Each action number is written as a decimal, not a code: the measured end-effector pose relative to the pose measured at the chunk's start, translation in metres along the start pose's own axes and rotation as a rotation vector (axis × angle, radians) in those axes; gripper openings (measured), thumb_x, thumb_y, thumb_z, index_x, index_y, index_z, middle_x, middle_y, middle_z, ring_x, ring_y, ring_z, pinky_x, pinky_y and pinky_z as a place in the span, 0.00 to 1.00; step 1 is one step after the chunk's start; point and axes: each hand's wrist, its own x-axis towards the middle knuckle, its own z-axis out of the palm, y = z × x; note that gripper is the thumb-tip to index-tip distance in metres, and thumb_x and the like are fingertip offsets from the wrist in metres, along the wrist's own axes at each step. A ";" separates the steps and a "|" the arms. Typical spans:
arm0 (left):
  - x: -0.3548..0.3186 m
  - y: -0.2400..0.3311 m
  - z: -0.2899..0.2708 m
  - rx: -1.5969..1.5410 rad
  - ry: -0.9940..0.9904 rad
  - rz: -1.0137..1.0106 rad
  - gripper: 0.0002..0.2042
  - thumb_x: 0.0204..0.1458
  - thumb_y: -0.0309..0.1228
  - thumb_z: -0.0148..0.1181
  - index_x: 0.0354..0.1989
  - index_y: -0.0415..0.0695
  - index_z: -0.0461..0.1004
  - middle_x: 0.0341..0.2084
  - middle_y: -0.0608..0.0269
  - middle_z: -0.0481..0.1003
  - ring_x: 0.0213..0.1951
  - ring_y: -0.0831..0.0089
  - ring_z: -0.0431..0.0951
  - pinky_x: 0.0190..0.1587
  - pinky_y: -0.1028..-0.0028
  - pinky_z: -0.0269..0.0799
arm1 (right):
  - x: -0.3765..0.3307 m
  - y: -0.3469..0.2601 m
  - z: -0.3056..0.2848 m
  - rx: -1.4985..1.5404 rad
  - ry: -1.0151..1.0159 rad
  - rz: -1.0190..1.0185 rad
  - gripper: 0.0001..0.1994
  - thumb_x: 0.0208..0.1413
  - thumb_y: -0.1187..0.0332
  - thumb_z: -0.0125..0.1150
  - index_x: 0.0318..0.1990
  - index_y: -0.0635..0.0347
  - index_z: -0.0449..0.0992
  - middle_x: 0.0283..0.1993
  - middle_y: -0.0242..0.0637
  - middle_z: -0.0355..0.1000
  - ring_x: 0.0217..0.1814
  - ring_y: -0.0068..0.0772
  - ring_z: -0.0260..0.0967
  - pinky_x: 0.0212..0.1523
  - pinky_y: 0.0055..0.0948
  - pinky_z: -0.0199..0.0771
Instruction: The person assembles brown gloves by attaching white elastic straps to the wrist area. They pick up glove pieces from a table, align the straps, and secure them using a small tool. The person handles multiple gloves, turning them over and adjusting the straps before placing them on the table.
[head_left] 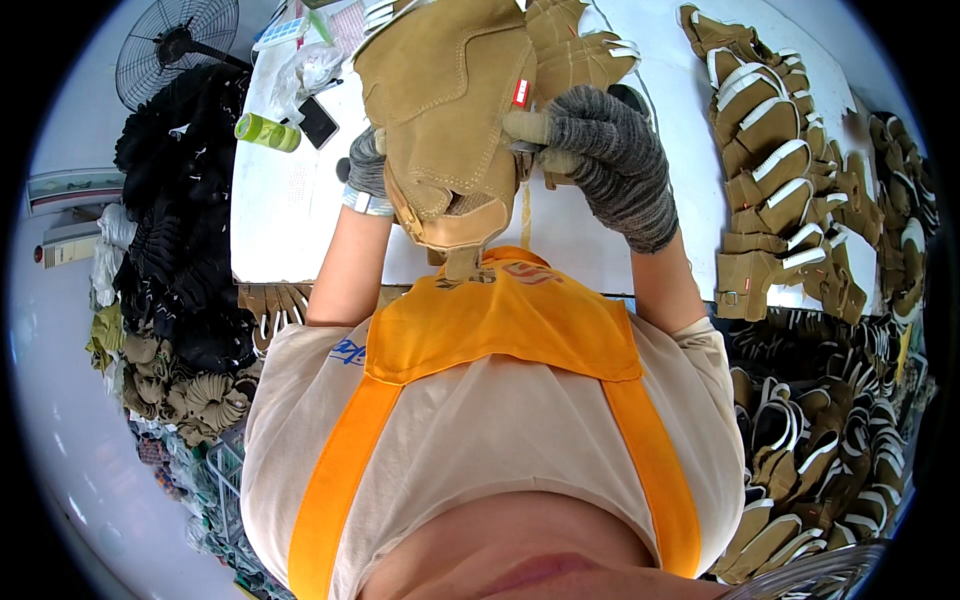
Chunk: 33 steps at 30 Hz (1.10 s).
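Note:
A tan suede shoe upper (440, 130) with curved stitching and a small red tag hangs in front of my chest, over the white table. My right hand (610, 165), in a grey knitted glove with pale fingertips, is closed on its right edge just below the tag. At the opposite edge is my left hand (368, 165), gloved too and closed on the upper; its fingers are partly hidden behind the suede. A strap with a buckle hangs at the upper's lower left. Behind it, more tan uppers (575, 50) lie on the table.
Rows of overlapping tan uppers with white edges (765, 150) line the table's right side. A phone (319, 122), a green can (267, 132) and a clear plastic bag (305, 75) lie at the left. Beyond stand dark piles (180, 220) and a fan (175, 45).

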 end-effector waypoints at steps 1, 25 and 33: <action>0.000 -0.001 0.000 -0.009 -0.004 -0.003 0.36 0.43 0.36 0.70 0.60 0.40 0.59 0.54 0.57 0.67 0.55 0.59 0.68 0.59 0.62 0.66 | 0.002 -0.002 0.000 0.050 -0.008 0.033 0.15 0.52 0.67 0.60 0.48 0.58 0.77 0.33 0.35 0.72 0.31 0.28 0.70 0.31 0.24 0.71; 0.005 0.013 0.039 0.406 0.370 0.205 0.34 0.46 0.40 0.69 0.58 0.39 0.60 0.53 0.58 0.66 0.55 0.67 0.67 0.58 0.69 0.66 | -0.331 0.159 0.018 -0.575 0.699 1.265 0.17 0.57 0.66 0.57 0.51 0.64 0.68 0.42 0.42 0.68 0.44 0.33 0.67 0.46 0.28 0.68; 0.003 0.007 0.043 0.905 0.206 0.219 0.33 0.42 0.45 0.71 0.54 0.39 0.67 0.47 0.56 0.72 0.50 0.67 0.71 0.53 0.71 0.69 | -0.195 0.104 0.011 -0.723 0.565 0.767 0.22 0.50 0.59 0.65 0.49 0.60 0.70 0.45 0.41 0.69 0.49 0.40 0.66 0.53 0.34 0.65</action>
